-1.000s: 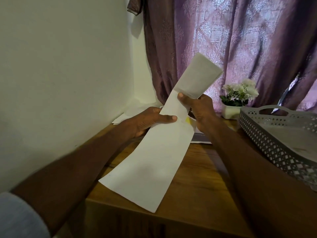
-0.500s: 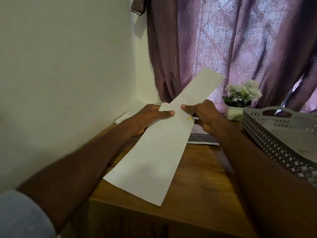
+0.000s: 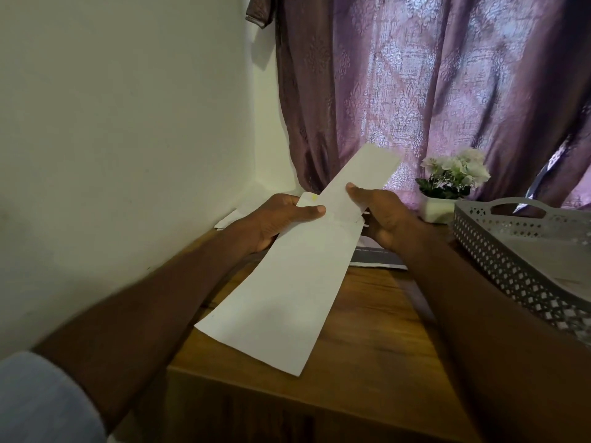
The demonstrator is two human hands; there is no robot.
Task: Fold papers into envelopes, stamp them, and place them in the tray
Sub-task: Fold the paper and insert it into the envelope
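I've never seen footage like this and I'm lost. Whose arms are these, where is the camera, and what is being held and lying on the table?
There is no machine here: these are a person's two bare arms, filmed by a wide-angle camera worn on the head, looking forward and down. That is why the arms seem to reach out from the bottom of the picture.

The left hand and the right hand each pinch a side of a long white paper, held slanted above a wooden table.

On the right stands a grey perforated tray with a handle. Behind it is a small white pot of flowers. More sheets lie at the back near the wall, and a dark printed item lies under the right hand. A purple curtain hangs behind.
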